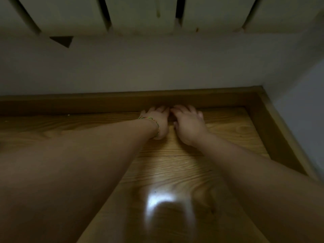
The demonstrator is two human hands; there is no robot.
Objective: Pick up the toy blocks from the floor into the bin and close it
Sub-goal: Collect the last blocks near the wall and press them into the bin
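Well, I see both arms reaching to the centre of the frame. The left hand (157, 120), with a thin bracelet (154, 122) at the wrist, and the right hand (188, 125) lie just beside each other, their fingers up against the skirting board (105, 102) where it meets the wooden floor (175, 169). The light is poor below the radiator (140, 14) at the top of the frame, so I cannot tell either grip. The fingers look bent down toward the floor, but whether they close on anything is hidden. No toy blocks show anywhere, and the bin is out of frame. My guess is that I am feeling for a stray block between the hands. To do that well I would draw the fingertips along the skirting toward the palms, feel for edges, and pinch firmly before lifting — no loose scooping in this dimness.
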